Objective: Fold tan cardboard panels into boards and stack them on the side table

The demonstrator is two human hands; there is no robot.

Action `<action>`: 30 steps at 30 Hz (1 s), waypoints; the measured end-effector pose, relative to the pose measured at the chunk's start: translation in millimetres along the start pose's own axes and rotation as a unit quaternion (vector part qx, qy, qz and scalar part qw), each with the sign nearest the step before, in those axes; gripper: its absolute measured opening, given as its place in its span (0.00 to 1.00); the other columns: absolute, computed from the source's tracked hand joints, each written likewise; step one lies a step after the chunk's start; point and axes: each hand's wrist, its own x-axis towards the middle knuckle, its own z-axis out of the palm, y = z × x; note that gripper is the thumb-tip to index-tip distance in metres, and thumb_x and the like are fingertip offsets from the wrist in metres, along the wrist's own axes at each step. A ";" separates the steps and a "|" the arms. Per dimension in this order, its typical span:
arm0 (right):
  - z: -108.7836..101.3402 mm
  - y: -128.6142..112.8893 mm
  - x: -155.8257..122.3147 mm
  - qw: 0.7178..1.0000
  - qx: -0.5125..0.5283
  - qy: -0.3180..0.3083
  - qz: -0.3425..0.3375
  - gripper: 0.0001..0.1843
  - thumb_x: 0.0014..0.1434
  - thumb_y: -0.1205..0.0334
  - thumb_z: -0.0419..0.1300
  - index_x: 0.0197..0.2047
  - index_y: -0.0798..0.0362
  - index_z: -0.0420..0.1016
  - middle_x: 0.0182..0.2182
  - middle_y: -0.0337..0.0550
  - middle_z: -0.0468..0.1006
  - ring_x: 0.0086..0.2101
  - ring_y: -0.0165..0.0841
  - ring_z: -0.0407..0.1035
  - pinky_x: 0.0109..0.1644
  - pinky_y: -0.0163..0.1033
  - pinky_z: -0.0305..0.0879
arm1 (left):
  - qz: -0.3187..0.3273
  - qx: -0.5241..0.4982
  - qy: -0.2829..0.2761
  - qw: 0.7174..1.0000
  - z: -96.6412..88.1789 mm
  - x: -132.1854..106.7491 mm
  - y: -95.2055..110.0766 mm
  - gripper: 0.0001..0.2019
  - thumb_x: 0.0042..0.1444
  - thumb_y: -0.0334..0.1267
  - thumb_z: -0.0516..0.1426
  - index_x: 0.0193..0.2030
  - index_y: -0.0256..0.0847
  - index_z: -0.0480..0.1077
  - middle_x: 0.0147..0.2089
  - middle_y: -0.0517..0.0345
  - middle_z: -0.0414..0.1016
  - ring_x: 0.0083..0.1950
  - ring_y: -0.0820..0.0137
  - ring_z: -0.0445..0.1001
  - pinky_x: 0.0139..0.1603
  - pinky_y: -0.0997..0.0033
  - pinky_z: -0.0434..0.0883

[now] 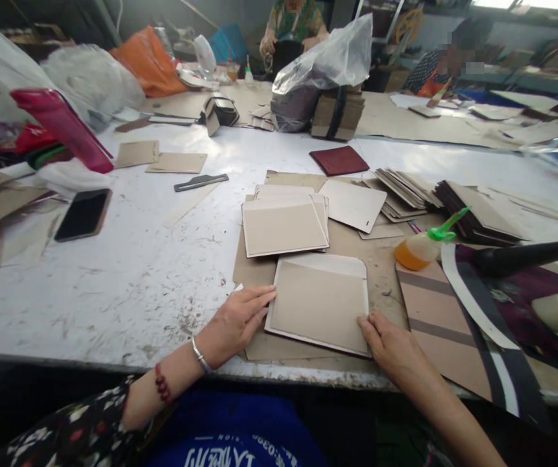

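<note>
"What lies between the two hands?"

"A flat panel (pixel 320 301), close to the near edge of the white table (pixel 128 298), resting on a tan board (pixel 269 348)."

"How does it look?"

"Roughly rectangular and set a little askew. A smooth beige sheet covers most of it, with a whiter margin showing around, widest along the far side. The far right corner is cut at a slant, and a thin dark line follows the near edge."

"And the fingers?"

"On the left hand (pixel 230 326) they are open and nearly straight, tips at the panel's left edge. The right hand (pixel 390 340) sets its thumb at the right edge, the other fingers bent; one cannot tell whether they grip underneath."

"Anything similar about?"

"Just beyond, toward the left, overlapping beige pieces (pixel 283 227) with pale margins. Farther right sits a green-tipped bottle (pixel 418 251) of amber liquid."
</note>
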 end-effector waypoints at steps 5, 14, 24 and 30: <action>-5.2 -5.5 -4.1 1.000 -0.007 -0.007 -0.007 0.10 0.61 0.62 0.43 0.30 0.52 0.61 0.25 0.44 0.72 0.28 0.36 0.68 0.30 0.35 0.55 | 0.008 0.036 0.017 0.999 5.7 -4.3 0.3 0.17 0.59 0.39 0.48 0.54 0.38 0.62 0.54 0.48 0.65 0.54 0.64 0.64 0.55 0.58 0.64; -7.5 -10.2 -7.0 1.000 -0.006 0.005 0.003 0.09 0.61 0.64 0.46 0.30 0.54 0.63 0.25 0.42 0.72 0.29 0.34 0.69 0.30 0.34 0.54 | 0.027 0.064 0.051 0.996 12.3 -4.2 -2.8 0.16 0.59 0.42 0.49 0.52 0.40 0.60 0.52 0.49 0.66 0.52 0.64 0.65 0.52 0.59 0.65; -3.4 -6.3 -4.1 1.000 -0.004 -0.001 0.006 0.09 0.61 0.64 0.46 0.30 0.54 0.62 0.25 0.44 0.72 0.27 0.34 0.68 0.29 0.35 0.51 | 0.030 0.082 0.023 0.996 11.2 -3.8 -0.4 0.13 0.59 0.37 0.49 0.51 0.46 0.66 0.52 0.50 0.62 0.50 0.64 0.64 0.50 0.57 0.65; -5.2 -8.2 -4.8 1.000 -0.009 0.005 0.007 0.09 0.60 0.63 0.47 0.30 0.54 0.62 0.23 0.41 0.70 0.26 0.33 0.67 0.28 0.35 0.50 | 0.043 0.091 0.019 0.995 9.1 -2.4 0.9 0.13 0.60 0.37 0.48 0.50 0.44 0.66 0.52 0.49 0.63 0.51 0.63 0.64 0.49 0.57 0.66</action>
